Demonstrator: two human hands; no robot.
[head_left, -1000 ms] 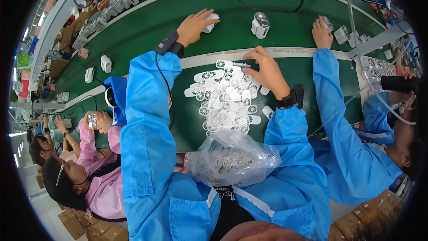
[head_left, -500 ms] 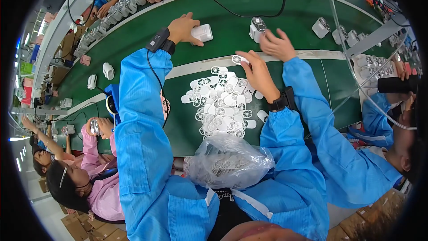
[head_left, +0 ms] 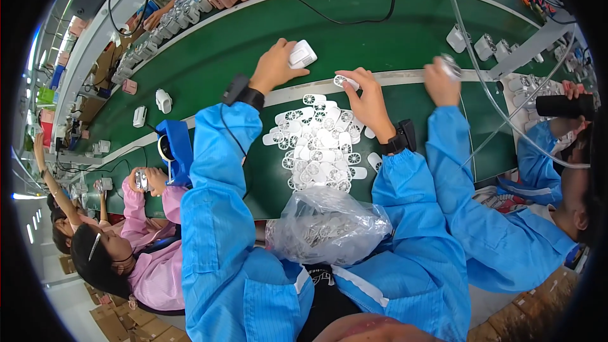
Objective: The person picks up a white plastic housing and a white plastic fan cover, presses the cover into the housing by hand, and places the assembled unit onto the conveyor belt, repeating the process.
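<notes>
My left hand (head_left: 277, 68) is closed on a small white device housing (head_left: 302, 55) with rounded edges, at the green belt's near side. To the right, my right hand (head_left: 367, 102) pinches a flat white cover (head_left: 346, 82) with a round spoked grille between thumb and fingers. The housing and the cover are apart. Between my forearms lies a loose pile of matching covers (head_left: 320, 142) on the green table. Nearer to me, a clear plastic bag (head_left: 326, 225) holds more of them.
On the right, a co-worker's hand (head_left: 442, 85) grips a silver-and-white device (head_left: 450, 66), blurred by motion. White devices (head_left: 163, 101) stand on the belt at left, others (head_left: 484, 47) at right. A blue fixture (head_left: 175, 152) stands beside my left arm. A black cable (head_left: 354, 22) hangs across the belt.
My left hand has moved right and nearer with the white housing, toward the cover. My right hand has barely moved. The co-worker's hand has carried the silver-and-white device off to the right.
</notes>
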